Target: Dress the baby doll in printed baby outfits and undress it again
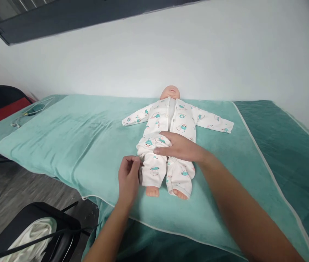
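Observation:
A baby doll (172, 91) lies on its back, head toward the wall, arms spread. It wears a white printed baby jacket (181, 116), parted at the chest, and matching baby trousers (154, 169) bunched about the hips. Both bare feet stick out of the trouser legs. My left hand (129, 178) is closed in a pinch at the outer edge of the trouser leg on the left side of the view. Across the bunched waist lies my right hand (181, 147), fingers stretched and thumb apart; its far fingers are partly hidden.
A light green blanket (94, 131) covers the table, over a darker green cloth (288, 138). The wall (211, 54) rises right behind the doll. At the lower left stands a black chair (67, 225) with white cloth (34, 236) on it. Another chair (1, 105) is farther left.

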`<state>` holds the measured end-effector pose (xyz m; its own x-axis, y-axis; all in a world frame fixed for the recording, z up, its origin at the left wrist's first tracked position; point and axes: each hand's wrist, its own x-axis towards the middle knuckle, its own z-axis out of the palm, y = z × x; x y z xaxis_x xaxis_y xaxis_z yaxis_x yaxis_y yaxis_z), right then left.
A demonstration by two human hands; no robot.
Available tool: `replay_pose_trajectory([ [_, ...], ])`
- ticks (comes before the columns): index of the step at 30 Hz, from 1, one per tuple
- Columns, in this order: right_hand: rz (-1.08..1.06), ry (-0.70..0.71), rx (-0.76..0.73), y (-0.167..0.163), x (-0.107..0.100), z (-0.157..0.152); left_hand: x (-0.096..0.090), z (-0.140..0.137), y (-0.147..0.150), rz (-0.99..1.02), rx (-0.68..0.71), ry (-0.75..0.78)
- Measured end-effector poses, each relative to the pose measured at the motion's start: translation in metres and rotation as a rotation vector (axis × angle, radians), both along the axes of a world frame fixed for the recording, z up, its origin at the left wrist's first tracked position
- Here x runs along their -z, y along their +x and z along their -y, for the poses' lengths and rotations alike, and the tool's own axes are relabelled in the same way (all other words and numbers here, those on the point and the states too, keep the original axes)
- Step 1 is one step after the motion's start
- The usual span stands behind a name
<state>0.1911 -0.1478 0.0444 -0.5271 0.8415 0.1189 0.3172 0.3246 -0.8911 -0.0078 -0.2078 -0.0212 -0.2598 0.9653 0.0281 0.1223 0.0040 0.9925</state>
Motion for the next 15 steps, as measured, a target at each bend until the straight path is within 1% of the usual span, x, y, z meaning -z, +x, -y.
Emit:
replay_pose_trajectory([
  [3,-0.062,-0.026,0.006,0.008,-0.004,0.000,-0.015,-0.031,-0.001,-0.011,-0.010,0.076],
  [5,-0.156,-0.040,0.067,0.016,-0.007,0.000,-0.028,-0.054,0.003,-0.039,0.017,0.121],
  [8,-0.328,-0.008,0.218,0.029,-0.010,-0.003,-0.047,-0.084,0.012,-0.113,0.091,0.138],
  [10,-0.350,0.061,0.368,0.036,-0.008,-0.006,-0.056,-0.096,0.019,-0.201,0.197,0.107],
  [11,-0.293,0.105,0.446,0.038,-0.006,-0.009,-0.059,-0.100,0.022,-0.269,0.275,0.097],
  [13,-0.058,0.224,0.555,0.039,0.000,-0.013,-0.061,-0.102,0.026,-0.459,0.426,0.117],
  [15,0.233,0.371,0.553,0.035,0.008,-0.015,-0.060,-0.101,0.029,-0.678,0.502,0.174],
])
